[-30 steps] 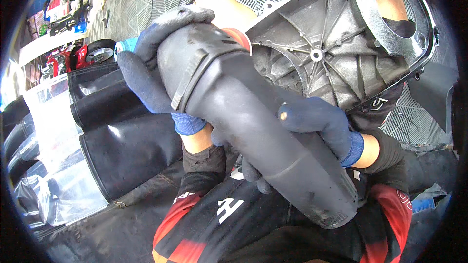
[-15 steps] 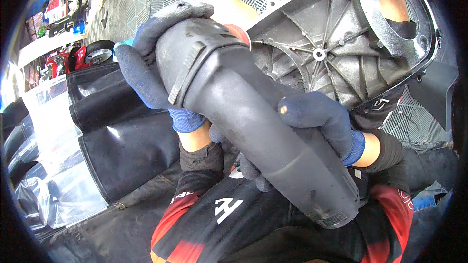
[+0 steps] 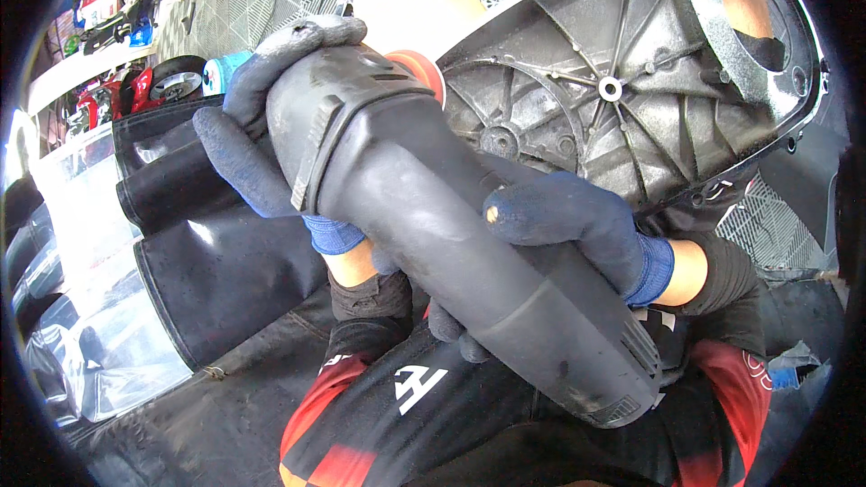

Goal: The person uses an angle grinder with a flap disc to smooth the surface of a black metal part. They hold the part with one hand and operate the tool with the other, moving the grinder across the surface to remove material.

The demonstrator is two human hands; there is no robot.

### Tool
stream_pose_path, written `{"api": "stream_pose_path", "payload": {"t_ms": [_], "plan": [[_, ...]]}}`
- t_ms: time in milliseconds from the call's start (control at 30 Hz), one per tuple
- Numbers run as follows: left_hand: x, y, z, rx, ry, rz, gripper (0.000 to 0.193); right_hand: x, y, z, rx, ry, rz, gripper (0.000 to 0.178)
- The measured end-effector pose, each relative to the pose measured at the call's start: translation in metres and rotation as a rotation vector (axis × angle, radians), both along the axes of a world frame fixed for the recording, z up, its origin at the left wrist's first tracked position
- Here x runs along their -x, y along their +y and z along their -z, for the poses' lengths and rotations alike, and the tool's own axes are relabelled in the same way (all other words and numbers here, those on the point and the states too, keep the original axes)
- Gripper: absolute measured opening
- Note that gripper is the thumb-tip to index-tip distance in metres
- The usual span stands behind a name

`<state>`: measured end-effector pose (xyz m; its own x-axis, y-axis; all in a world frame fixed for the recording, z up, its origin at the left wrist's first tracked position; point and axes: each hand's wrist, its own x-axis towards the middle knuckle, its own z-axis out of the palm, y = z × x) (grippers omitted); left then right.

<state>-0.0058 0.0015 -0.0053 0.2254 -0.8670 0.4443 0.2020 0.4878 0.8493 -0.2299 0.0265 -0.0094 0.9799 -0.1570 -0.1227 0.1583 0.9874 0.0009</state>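
Observation:
Both my hands, in dark blue knit gloves, hold a black curved plastic duct (image 3: 433, 207) slantwise in front of my chest. At its wide upper end, my left hand (image 3: 262, 117) is wrapped around the collar from the left, the thumb spread along the side. My right hand (image 3: 577, 221) grips the middle of the tube, thumb on top; its other fingers curl underneath and show in part at the lower left. An orange-red rim (image 3: 419, 72) peeks out beside the upper end. Slotted vents mark the duct's lower end.
Just beyond my right hand lies a large ribbed metal casing (image 3: 559, 95) with a round opening. A black and clear plastic sheet (image 3: 225, 280) spreads on the left. Behind it stand a light blue can (image 3: 221, 72) and a red toy-like vehicle (image 3: 135, 90). Patterned grey floor tiles (image 3: 244, 0) lie beyond.
The duct and both hands have shifted slightly left. More of the light blue can shows behind my left hand. In the picture, the metal casing sits a little farther right.

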Motion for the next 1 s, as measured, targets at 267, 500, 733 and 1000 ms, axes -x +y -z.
{"api": "stream_pose_path", "payload": {"t_ms": [267, 500, 733, 1000], "plan": [[-0.006, 0.009, 0.005, -0.002, 0.072, -0.012, 0.079, -0.004, 0.002, 0.001, -0.056, -0.059, -0.026, 0.064], [0.001, 0.016, 0.001, -0.021, 0.143, -0.013, 0.079, -0.008, 0.007, 0.003, -0.079, -0.047, -0.02, 0.063], [-0.008, 0.021, 0.002, -0.011, -0.002, -0.033, 0.079, -0.008, 0.007, 0.009, -0.119, -0.09, -0.117, 0.063], [-0.005, 0.006, -0.001, 0.005, -0.033, 0.009, 0.08, -0.007, 0.012, 0.011, -0.021, 0.011, 0.039, 0.062]]}}
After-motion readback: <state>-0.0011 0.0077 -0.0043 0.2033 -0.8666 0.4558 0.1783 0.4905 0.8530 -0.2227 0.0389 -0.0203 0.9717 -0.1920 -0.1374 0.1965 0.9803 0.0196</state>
